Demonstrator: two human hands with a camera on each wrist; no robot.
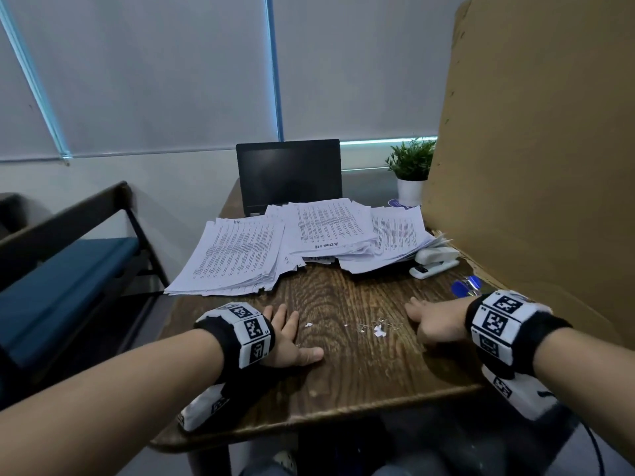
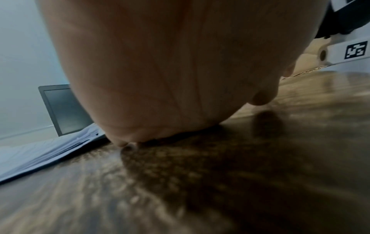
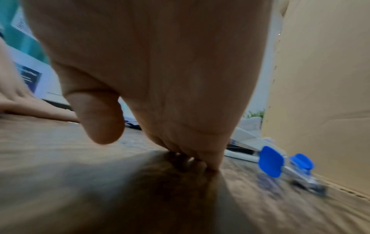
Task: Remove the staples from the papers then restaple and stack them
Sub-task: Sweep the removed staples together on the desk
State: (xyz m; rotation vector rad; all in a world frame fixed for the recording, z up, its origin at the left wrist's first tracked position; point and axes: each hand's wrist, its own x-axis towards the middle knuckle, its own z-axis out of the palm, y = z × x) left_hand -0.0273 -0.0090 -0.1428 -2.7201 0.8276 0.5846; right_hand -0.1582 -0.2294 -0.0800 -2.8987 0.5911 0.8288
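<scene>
Printed papers lie in three loose heaps: a left stack [image 1: 237,255], a middle stack [image 1: 330,228] and a right stack [image 1: 398,235]. A white stapler [image 1: 434,261] sits by the right stack, and a blue-handled staple remover [image 1: 467,286] lies just in front of it. My left hand [image 1: 292,338] lies flat on the wooden table [image 1: 343,379], fingers straight, holding nothing. My right hand [image 1: 433,321] rests on the table near the staple remover [image 3: 280,163], fingertips [image 3: 200,161] touching the wood, empty. Loose staples and paper scraps [image 1: 374,328] lie between the hands.
A dark laptop [image 1: 288,173] stands open behind the papers, beside a small potted plant [image 1: 412,170]. A tall cardboard sheet [image 1: 532,149] walls off the table's right side. A blue-cushioned bench [image 1: 62,280] stands to the left.
</scene>
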